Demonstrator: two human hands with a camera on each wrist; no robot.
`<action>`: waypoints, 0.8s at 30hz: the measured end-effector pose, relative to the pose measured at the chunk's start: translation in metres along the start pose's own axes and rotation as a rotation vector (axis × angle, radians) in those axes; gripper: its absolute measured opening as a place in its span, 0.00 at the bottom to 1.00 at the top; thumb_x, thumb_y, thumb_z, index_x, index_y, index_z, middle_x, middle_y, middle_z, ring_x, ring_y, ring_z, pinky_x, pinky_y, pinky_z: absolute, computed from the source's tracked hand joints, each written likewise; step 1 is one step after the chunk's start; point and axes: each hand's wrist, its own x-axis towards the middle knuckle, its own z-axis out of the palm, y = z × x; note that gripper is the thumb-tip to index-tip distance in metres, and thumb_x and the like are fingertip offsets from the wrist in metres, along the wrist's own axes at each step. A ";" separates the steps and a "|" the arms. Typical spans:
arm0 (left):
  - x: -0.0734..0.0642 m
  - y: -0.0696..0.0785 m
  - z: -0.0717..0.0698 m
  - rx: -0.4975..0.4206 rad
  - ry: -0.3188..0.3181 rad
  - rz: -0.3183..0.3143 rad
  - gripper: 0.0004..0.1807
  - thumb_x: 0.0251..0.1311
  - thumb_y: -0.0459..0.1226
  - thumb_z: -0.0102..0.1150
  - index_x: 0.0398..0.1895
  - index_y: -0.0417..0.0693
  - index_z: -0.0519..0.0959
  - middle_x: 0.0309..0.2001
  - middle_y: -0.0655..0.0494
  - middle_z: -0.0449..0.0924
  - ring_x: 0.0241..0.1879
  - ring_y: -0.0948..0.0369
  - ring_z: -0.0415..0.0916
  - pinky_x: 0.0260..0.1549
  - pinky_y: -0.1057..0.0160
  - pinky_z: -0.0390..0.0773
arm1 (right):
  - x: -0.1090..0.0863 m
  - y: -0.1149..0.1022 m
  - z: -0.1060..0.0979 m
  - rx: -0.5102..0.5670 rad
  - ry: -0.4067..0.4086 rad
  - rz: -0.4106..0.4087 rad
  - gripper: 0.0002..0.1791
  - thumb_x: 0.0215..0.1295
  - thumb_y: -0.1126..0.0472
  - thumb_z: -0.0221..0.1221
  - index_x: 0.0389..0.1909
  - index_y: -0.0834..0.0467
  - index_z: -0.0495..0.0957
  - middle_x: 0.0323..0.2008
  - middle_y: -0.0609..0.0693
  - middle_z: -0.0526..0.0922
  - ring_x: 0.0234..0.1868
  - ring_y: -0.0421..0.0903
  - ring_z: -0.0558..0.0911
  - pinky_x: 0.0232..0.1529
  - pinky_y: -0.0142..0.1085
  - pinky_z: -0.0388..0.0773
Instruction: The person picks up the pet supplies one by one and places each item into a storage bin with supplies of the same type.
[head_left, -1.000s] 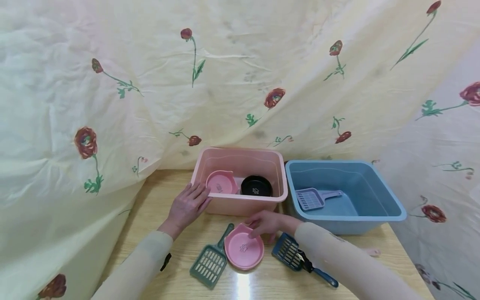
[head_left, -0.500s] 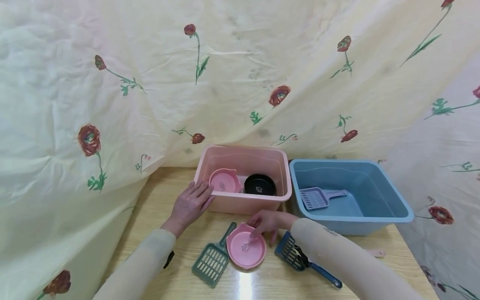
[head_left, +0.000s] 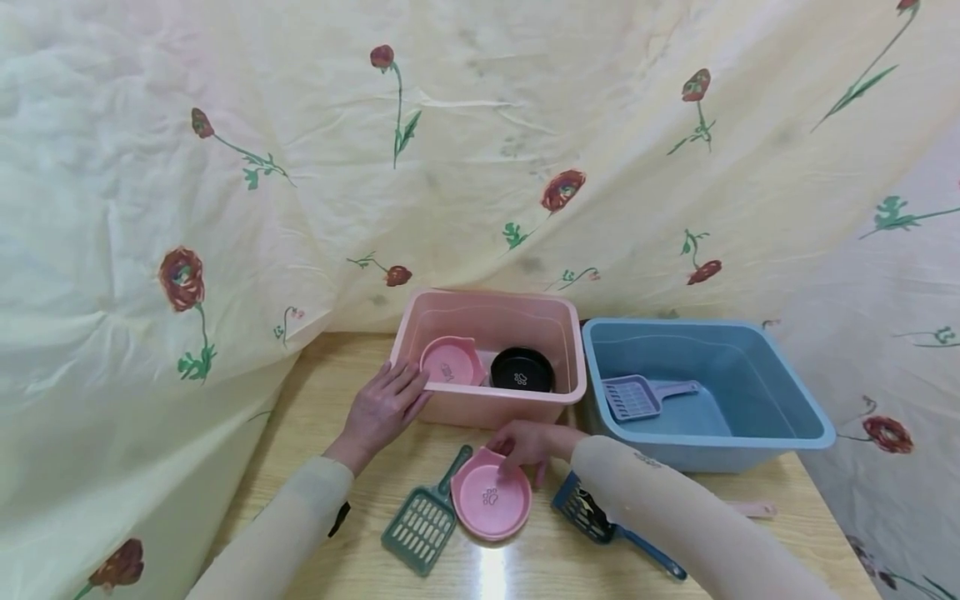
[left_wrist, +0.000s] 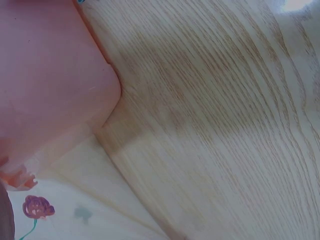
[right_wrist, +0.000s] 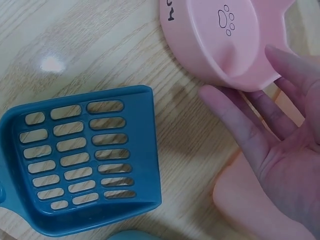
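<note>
My left hand rests on the front left corner of a pink bin, its fingers laid straight over the rim. Inside that bin sit a pink bowl with pointed ears and a round black bowl. On the table in front, my right hand pinches the rim of another pink bowl, which bears a paw print. The right wrist view shows the thumb over the bowl's inner edge and fingers at its outside. A green litter scoop lies left of this bowl, a blue litter scoop to its right.
At the right stands a blue bin with a lilac litter scoop inside. A pink handle pokes out beyond my right sleeve. Flower-printed cloth hangs behind the wooden table.
The head view has shifted a little, so the bins appear slightly farther right. My left hand stays on the bin's rim, and my right hand keeps its hold on the bowl.
</note>
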 end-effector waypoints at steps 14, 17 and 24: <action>-0.001 0.002 -0.001 -0.005 -0.024 -0.018 0.24 0.68 0.47 0.71 0.61 0.41 0.86 0.57 0.40 0.87 0.55 0.42 0.87 0.56 0.40 0.85 | 0.006 0.007 0.007 -0.045 0.044 -0.060 0.22 0.69 0.69 0.67 0.62 0.48 0.84 0.53 0.51 0.87 0.42 0.48 0.89 0.28 0.45 0.90; -0.001 0.002 -0.002 -0.002 -0.030 -0.022 0.24 0.68 0.47 0.71 0.60 0.41 0.86 0.56 0.40 0.87 0.55 0.42 0.87 0.56 0.40 0.85 | 0.009 0.007 0.007 -0.060 0.048 -0.058 0.22 0.70 0.69 0.66 0.61 0.48 0.85 0.52 0.50 0.87 0.42 0.47 0.88 0.28 0.44 0.90; 0.001 0.003 -0.003 -0.002 -0.045 -0.030 0.24 0.68 0.46 0.71 0.61 0.41 0.86 0.57 0.40 0.87 0.56 0.42 0.87 0.57 0.40 0.84 | 0.011 0.007 0.006 -0.078 0.058 -0.066 0.22 0.70 0.69 0.65 0.61 0.48 0.84 0.52 0.49 0.87 0.42 0.46 0.87 0.28 0.44 0.90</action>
